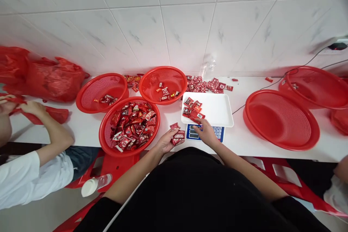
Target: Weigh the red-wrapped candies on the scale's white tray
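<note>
Several small red wrapped candies (177, 136) lie in my left hand (166, 141), its fingers curled round them just in front of the scale. My right hand (205, 132) reaches over the front edge of a white tray (217, 108), thumb and fingers apart, its fingertips at a red candy packet (196, 114) with a barcode label. More red packets (190, 103) rest in the tray's left part. Under the tray stands a scale with a blue keypad panel (219, 133), partly covered by my right hand.
Left of my hands, a red basket (102, 130) is heaped with wrapped candies. Two baskets (81, 96) (163, 69) behind it hold a few. Loose candies (201, 85) line the wall. Red basins (280, 116) stand right. A co-worker's arm (54, 127) handles red bags at left.
</note>
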`<act>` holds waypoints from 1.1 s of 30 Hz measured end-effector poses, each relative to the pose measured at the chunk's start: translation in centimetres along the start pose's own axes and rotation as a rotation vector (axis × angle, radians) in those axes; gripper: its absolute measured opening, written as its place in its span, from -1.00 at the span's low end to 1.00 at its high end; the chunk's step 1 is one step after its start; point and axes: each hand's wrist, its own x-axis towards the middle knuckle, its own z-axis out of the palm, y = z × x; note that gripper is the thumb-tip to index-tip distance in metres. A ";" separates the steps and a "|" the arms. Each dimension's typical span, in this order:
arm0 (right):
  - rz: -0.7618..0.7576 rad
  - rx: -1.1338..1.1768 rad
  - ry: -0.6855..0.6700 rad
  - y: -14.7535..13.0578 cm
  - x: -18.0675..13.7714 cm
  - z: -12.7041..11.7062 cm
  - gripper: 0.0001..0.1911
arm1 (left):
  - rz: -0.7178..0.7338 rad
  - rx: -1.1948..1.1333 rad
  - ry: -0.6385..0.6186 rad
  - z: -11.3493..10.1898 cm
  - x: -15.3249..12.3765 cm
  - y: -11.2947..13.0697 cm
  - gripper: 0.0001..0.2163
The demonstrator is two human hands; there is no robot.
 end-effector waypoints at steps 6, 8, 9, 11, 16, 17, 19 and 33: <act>-0.165 -0.727 0.010 -0.1 6.0 1.5 -0.17 | 0.064 -0.018 0.047 -1.5 -0.4 0.9 -0.93; -0.145 -0.842 -0.058 -0.3 7.9 2.6 -0.11 | 0.078 -0.055 0.058 -2.0 -0.5 1.0 -0.89; -0.138 -0.883 -0.078 -0.4 8.7 3.0 -0.09 | 0.080 -0.066 0.066 -2.3 -0.6 1.1 -0.88; -0.132 -0.936 -0.093 -0.5 10.1 3.5 -0.09 | 0.080 -0.075 0.084 -2.8 -0.7 1.4 -0.86; -0.198 -0.989 -0.097 -0.3 11.6 3.4 -0.26 | 0.089 -0.084 0.138 -4.1 -0.7 2.0 -0.86; -0.220 -0.996 -0.087 -0.2 11.6 3.3 -0.31 | 0.088 -0.087 0.144 -4.3 -0.6 2.0 -0.86; -0.262 -1.003 -0.057 -0.1 11.5 3.2 -0.38 | 0.083 -0.090 0.151 -4.4 -0.3 2.1 -0.86; -0.134 -0.439 0.116 0.1 12.5 2.1 -0.74 | 0.050 -0.049 0.167 -3.2 -0.7 1.9 -0.82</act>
